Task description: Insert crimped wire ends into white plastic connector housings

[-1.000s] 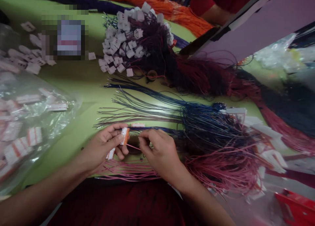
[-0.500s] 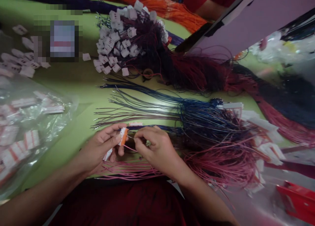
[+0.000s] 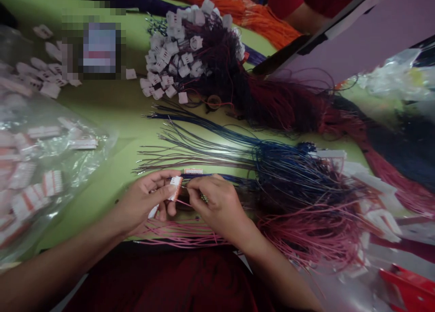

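Observation:
My left hand (image 3: 146, 201) is closed on a white and orange connector housing (image 3: 175, 188), held between thumb and fingers. A second white piece (image 3: 153, 211) shows under the palm, partly hidden. Fingertips of my right hand (image 3: 214, 199) pinch a thin wire (image 3: 185, 187) whose end is at the connector's orange side. I cannot tell if it is inside. A pink wire (image 3: 183, 202) runs from the connector under my right hand. Just beyond my hands another white and orange connector (image 3: 193, 171) lies on dark blue wires (image 3: 220, 178).
Loose pink wires (image 3: 190, 235) and blue wires (image 3: 282, 162) spread around my hands. At left lies a clear bag (image 3: 102, 137) of connectors. White plugs (image 3: 163, 54) on dark red wires sit at the back. A person's arm (image 3: 299, 20) shows beyond the partition (image 3: 367, 36).
The whole view has shifted slightly, so most things appear farther right. The wire in my right hand and the connector are now closer together, and the connector has turned a little.

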Tool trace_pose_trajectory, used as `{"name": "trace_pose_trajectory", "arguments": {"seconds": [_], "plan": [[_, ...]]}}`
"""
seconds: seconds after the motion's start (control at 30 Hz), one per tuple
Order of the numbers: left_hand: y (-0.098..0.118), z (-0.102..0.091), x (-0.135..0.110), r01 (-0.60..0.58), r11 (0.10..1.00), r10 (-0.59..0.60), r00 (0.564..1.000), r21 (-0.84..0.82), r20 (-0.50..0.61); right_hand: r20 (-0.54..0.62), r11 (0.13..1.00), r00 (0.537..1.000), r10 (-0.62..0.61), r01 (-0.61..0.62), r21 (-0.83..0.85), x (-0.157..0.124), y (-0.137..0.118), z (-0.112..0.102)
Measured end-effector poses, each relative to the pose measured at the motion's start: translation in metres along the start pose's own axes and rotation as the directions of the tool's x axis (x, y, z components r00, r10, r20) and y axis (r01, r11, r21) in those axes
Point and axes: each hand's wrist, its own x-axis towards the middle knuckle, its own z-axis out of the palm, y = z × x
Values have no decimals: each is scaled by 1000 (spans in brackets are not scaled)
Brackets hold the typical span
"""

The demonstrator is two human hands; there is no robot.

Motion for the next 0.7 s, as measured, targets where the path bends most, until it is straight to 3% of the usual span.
{"name": "trace_pose_trajectory", "arguments": {"seconds": [0.7], "plan": [[3,-1,-2,-4,1000,3,1000,4,23,-23,997,998,-55,54,-61,-3,2,5]]}}
